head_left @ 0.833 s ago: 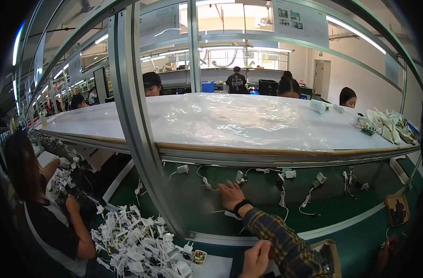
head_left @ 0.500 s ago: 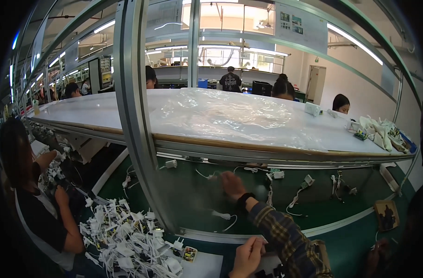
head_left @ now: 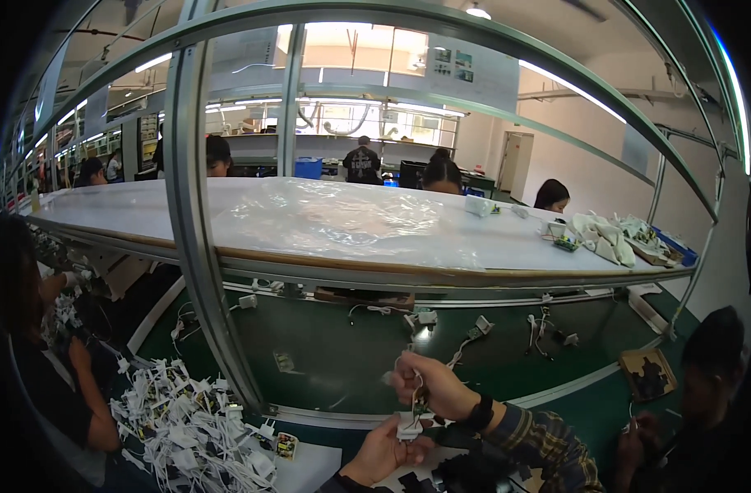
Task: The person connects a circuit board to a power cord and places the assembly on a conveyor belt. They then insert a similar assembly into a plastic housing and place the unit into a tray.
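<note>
My left hand (head_left: 375, 456) is closed around a white plastic charger housing (head_left: 409, 426), holding it low over the bench at the bottom centre. Just above it, my right hand (head_left: 443, 386) pinches a thin white cable (head_left: 415, 378). A small circuit board (head_left: 422, 403) with wires hangs below those fingers, at the top of the housing. Whether the board is partly inside the housing I cannot tell. Black pieces (head_left: 466, 472) lie on the bench beside my hands. Left of them is a large heap of white chargers with cables (head_left: 190, 435).
A green conveyor belt (head_left: 351, 341) carries chargers (head_left: 480, 329) with cables. Above it runs a white shelf (head_left: 145, 205) with clear plastic sheeting (head_left: 334, 214). A metal post (head_left: 193, 205) rises left of centre. Co-workers sit at left and right; a cardboard box (head_left: 648, 374) lies at right.
My right hand has come back from over the belt toward my left hand, and now holds a cable with a board. The view has shifted, so the surroundings appear further left.
</note>
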